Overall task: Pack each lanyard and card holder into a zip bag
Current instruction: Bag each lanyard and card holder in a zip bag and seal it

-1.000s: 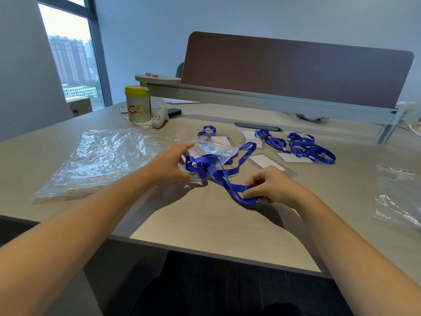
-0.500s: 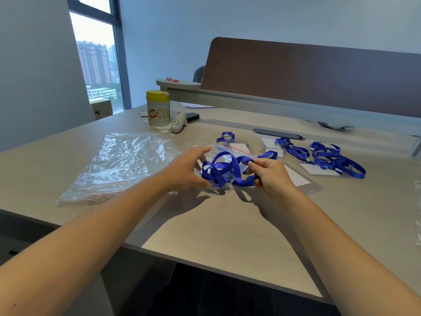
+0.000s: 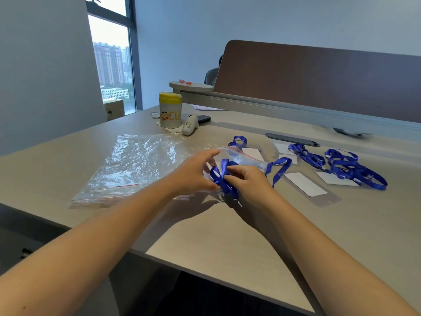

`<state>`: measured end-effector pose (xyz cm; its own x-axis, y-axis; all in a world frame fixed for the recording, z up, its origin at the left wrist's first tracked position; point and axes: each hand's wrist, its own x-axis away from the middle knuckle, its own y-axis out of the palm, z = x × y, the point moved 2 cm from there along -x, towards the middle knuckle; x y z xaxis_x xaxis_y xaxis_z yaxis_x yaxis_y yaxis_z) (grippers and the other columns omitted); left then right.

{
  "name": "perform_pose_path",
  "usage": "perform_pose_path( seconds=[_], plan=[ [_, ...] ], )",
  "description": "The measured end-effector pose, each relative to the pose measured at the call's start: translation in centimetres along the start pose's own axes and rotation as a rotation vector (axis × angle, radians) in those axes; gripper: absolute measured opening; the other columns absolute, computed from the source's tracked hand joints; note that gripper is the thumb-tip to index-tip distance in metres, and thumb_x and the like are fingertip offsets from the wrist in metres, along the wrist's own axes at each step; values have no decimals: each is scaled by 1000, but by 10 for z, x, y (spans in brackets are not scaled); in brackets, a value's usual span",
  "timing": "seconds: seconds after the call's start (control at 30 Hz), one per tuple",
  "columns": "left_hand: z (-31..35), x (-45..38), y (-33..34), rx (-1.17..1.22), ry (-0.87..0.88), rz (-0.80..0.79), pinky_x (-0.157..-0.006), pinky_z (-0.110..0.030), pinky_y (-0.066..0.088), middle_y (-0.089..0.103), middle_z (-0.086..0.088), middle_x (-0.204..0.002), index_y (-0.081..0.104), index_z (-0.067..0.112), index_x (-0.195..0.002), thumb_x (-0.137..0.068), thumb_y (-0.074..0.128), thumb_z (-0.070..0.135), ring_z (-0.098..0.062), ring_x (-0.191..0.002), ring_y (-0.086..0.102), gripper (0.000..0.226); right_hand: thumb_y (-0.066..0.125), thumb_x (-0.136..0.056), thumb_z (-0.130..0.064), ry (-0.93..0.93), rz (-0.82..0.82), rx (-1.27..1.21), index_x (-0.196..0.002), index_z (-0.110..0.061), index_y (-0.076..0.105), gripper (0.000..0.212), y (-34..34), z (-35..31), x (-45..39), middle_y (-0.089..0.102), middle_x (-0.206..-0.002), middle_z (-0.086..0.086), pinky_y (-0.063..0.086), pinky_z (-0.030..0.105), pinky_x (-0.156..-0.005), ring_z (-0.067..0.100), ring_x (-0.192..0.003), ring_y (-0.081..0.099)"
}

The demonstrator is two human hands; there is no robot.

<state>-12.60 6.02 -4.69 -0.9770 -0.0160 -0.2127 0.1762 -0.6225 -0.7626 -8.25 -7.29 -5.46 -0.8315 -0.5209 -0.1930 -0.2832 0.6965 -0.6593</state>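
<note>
Head view: right hand (image 3: 249, 182) fingers curl round the bunched blue lanyard (image 3: 224, 179) at the zip bag (image 3: 239, 157) mouth, which the left hand (image 3: 193, 173) pinches above the desk (image 3: 216, 236)

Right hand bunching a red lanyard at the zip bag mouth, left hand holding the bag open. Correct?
Not quite: the lanyard is blue, not red, as the head view shows. The rest holds: the right hand bunches it at the zip bag mouth while the left hand holds the bag.

Stack of bags (image 3: 136, 165) lies left of the hands; loose lanyards (image 3: 350, 166) right, on the desk (image 3: 216, 236).
</note>
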Motion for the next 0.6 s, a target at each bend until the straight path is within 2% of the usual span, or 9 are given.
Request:
perform_pose_path(
  seconds=[0.2,0.33,0.47,0.53,0.6],
  plan=[
    [3,-1,0,11,-4,-1,-83,-22,43,49,-10,-129,25,17,-142,-73,73,11,-12,-97,47,84,62,-84,-19,-170,156,151,-120,-8,57,38,-31,2,15,60,-118,8,41,17,-75,8,-89,50],
    [5,-1,1,9,-9,-4,-84,-24,43,49,-10,-128,25,17,-142,-73,73,11,-13,-97,48,85,65,-80,-30,-151,87,253,-119,-14,57,43,-38,11,33,51,-96,-4,34,10,-61,2,-69,43],
    [6,0,2,11,-17,-13,-85,-24,44,48,-10,-129,25,17,-142,-72,74,11,-13,-98,48,86,67,-78,-35,-130,-15,322,-123,-17,53,51,-27,15,36,49,-88,-7,34,12,-59,2,-67,43],
    [7,1,1,12,-17,-21,-84,-23,43,47,-10,-130,25,17,-142,-72,74,11,-12,-99,47,86,69,-77,-33,-137,-60,318,-124,-17,51,53,-20,12,34,50,-92,-6,32,10,-59,2,-68,43],
    [7,2,0,10,-19,-33,-84,-23,43,47,-10,-131,24,17,-142,-72,74,11,-12,-99,47,87,70,-76,-31,-150,-106,302,-123,-18,53,51,-15,9,31,57,-102,-1,34,9,-60,4,-77,46]
  ],
)
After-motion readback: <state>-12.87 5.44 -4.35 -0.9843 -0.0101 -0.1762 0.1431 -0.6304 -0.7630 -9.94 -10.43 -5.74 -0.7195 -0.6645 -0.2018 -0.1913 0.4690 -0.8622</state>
